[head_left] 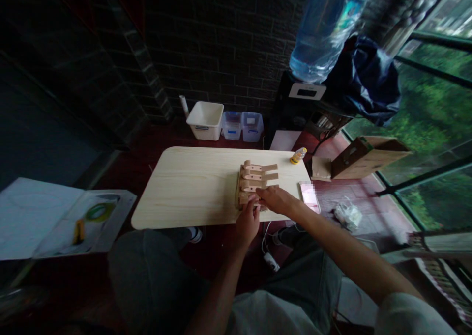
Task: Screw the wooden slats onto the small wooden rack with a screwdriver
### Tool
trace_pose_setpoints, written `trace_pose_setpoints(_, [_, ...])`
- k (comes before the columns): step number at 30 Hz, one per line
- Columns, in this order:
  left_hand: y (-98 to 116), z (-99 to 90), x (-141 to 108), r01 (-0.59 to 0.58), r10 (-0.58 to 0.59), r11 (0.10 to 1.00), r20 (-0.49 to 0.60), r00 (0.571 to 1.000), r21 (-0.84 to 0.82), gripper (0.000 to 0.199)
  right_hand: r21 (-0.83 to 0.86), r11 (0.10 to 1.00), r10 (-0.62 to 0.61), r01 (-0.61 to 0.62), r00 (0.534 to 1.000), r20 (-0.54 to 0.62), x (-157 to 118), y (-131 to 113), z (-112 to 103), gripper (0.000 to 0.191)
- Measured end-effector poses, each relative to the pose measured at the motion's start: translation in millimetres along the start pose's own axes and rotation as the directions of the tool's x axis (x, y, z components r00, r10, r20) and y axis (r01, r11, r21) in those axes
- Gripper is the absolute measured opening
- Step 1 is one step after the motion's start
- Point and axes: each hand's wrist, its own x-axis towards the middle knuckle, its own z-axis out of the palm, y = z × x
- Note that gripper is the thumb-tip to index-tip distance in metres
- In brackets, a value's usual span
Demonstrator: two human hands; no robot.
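Observation:
A wooden model (254,175), made of a base with several parallel arms lying across it, rests on the pale wooden table (191,185). The arms have small dark dots and stick out to the right. At the model's near end, my left hand (249,223) comes up from below with its fingers pinched on the wood. My right hand (276,199) reaches in from the right, its fingers closed on the nearest wooden arm. Both sets of fingertips are close together and partly cover that end, so the exact part held is hard to make out.
On the table's right side are a small yellow-capped bottle (298,155) and a pinkish flat item (309,196). Behind stand a white bin (205,121), clear plastic boxes (252,127) and a water dispenser (291,109). A cardboard box (363,158) sits by the window.

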Motion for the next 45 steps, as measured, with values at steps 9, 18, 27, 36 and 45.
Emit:
trace_pose_setpoints(9, [1.2,-0.9,0.5,-0.009,0.009,1.0,-0.01,1.0,-0.002,0.036,-0.003,1.0,-0.01,0.01,1.0,0.003,-3.7,-3.6,-10.4,0.029])
trace_pose_setpoints(18, [-1.4,1.1,1.3,-0.037,0.037,0.999,-0.013,0.999,0.017,0.033,-0.074,0.996,-0.051,0.052,0.999,0.015,-0.4,-0.1,-5.7,0.024])
trace_pose_setpoints(27, [1.3,-1.3,0.2,0.025,-0.025,1.0,0.027,0.999,-0.001,0.036,-0.014,1.0,0.008,-0.007,0.999,0.053,9.1,10.5,5.1,0.036])
trace_pose_setpoints(36, [2.6,-3.1,1.2,0.0,0.0,1.0,0.016,1.0,-0.011,0.032,-0.116,0.99,-0.077,0.079,0.997,0.022,-3.1,6.3,-11.7,0.023])
trace_pose_setpoints(45, [-1.1,-1.1,-0.8,0.005,-0.005,0.999,-0.002,1.0,0.037,0.03,-0.139,0.98,-0.138,0.143,0.989,0.045,4.4,5.7,-1.0,0.026])
